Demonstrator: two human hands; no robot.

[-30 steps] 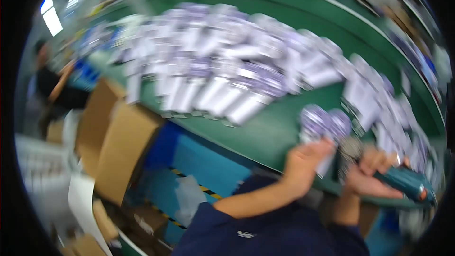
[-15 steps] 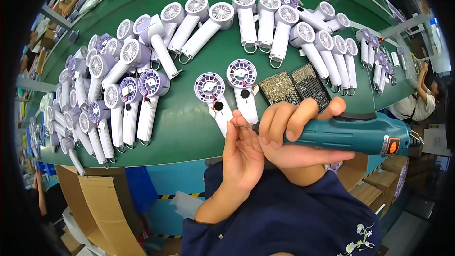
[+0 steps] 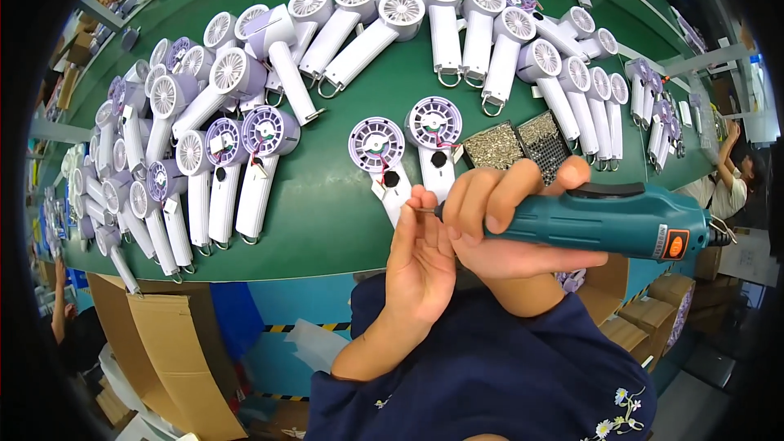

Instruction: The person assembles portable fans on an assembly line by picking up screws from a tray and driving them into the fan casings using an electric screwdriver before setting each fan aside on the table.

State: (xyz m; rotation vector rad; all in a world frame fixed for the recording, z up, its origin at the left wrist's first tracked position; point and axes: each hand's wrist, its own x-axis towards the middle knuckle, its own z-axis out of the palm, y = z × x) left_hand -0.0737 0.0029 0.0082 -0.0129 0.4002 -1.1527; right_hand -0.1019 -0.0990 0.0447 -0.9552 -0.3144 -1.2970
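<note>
A green worktop curves across the view, with a tall cardboard box at its near edge, to the left. White handheld fans crowd its left side and far middle, leaving a gap in front of the person. There the right hand wraps firmly round a teal power screwdriver, which lies nearly level, pointing left.

Just beyond the left hand, the nearer of the two, lie the left uncovered fan and the right uncovered fan, heads away and handles towards the person. The left hand overlaps their lower ends; whether it touches them is unclear. A screw tray sits just right of them, partly behind the right fingers. The left thumb and fingertips gather at the tip of the bit; whether they pinch a screw cannot be told.
</note>
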